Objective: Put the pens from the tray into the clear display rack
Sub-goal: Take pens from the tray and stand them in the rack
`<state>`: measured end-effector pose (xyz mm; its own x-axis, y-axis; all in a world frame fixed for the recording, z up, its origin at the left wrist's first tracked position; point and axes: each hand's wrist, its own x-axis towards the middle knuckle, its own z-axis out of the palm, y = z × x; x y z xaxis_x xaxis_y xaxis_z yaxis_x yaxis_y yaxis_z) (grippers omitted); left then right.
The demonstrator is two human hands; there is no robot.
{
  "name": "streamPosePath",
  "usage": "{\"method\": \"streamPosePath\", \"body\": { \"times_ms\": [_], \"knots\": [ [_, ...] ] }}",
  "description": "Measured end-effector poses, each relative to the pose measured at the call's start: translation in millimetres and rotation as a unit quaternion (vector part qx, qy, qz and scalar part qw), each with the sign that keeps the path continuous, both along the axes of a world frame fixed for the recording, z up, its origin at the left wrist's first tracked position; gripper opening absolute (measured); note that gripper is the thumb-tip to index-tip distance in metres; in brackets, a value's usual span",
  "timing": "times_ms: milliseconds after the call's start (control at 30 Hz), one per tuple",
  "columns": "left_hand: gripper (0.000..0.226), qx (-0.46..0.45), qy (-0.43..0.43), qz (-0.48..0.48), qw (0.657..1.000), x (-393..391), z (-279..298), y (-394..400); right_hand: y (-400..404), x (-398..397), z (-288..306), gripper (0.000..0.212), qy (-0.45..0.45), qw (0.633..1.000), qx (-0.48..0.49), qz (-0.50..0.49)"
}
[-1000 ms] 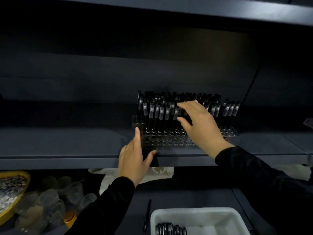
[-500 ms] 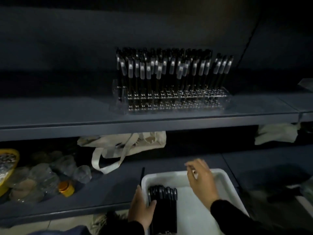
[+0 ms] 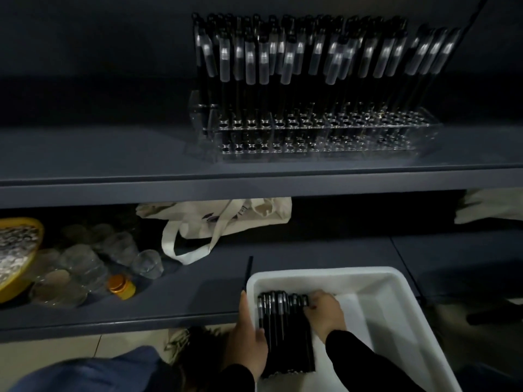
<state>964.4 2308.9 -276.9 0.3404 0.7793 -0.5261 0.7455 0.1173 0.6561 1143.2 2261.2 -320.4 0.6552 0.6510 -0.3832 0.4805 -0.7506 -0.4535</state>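
Note:
A white tray [image 3: 396, 292] rests on the lower shelf at the bottom right, with a row of black pens [image 3: 283, 329] lying along its left side. My left hand [image 3: 249, 340] grips the tray's left rim, thumb inside against the pens. My right hand [image 3: 325, 312] lies on the right end of the row, fingers curled onto the pens' caps. On the upper shelf stands the clear display rack [image 3: 325, 134], most holes filled with upright black pens [image 3: 311, 58] with clear caps. Its right front holes look empty.
A loose black pen [image 3: 247, 271] lies on the lower shelf by the tray's far left corner. A cream tote bag [image 3: 226, 222], several clear jars [image 3: 85, 264], an orange-lidded jar [image 3: 120, 285] and a yellow bowl [image 3: 17, 250] sit to the left.
Both hands left the rack and came down to the tray as the view tilted down. My right hand then dropped from above the tray onto the pens.

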Motion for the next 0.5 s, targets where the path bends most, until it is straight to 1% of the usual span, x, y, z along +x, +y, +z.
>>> {"method": "streamPosePath", "body": {
  "times_ms": [67,133,200,267,367,433,500],
  "knots": [
    [0.08,0.005,-0.01,0.005,1.0,0.0,-1.0,-1.5,1.2,-2.5,-3.0,0.013,-0.033,0.999,-0.022,0.025],
    [0.081,0.003,-0.017,0.0,1.0,-0.9,-1.0,-1.7,-0.4,-3.8,-1.6,0.013,-0.02,0.999,-0.024,0.026],
    [0.082,-0.001,-0.031,-0.023,0.999,-2.6,1.0,1.3,-2.9,-3.2,12.4,0.01,0.01,1.0,0.005,0.01],
    [0.084,0.023,-0.041,-0.039,0.998,-4.5,7.3,7.0,-7.1,-1.5,36.8,0.016,0.045,0.996,0.077,-0.005],
    [0.08,0.053,-0.059,-0.014,0.997,-5.9,27.1,18.3,-11.8,-0.6,96.5,0.033,0.105,0.974,0.198,0.009],
    [0.071,0.088,-0.086,0.002,0.992,-5.7,48.3,24.0,-12.6,1.7,139.8,0.039,0.129,0.955,0.264,0.035],
    [0.058,0.163,-0.144,0.021,0.976,-6.0,78.5,29.5,-9.2,4.4,186.4,0.045,0.133,0.931,0.334,0.064]
  ]
}}
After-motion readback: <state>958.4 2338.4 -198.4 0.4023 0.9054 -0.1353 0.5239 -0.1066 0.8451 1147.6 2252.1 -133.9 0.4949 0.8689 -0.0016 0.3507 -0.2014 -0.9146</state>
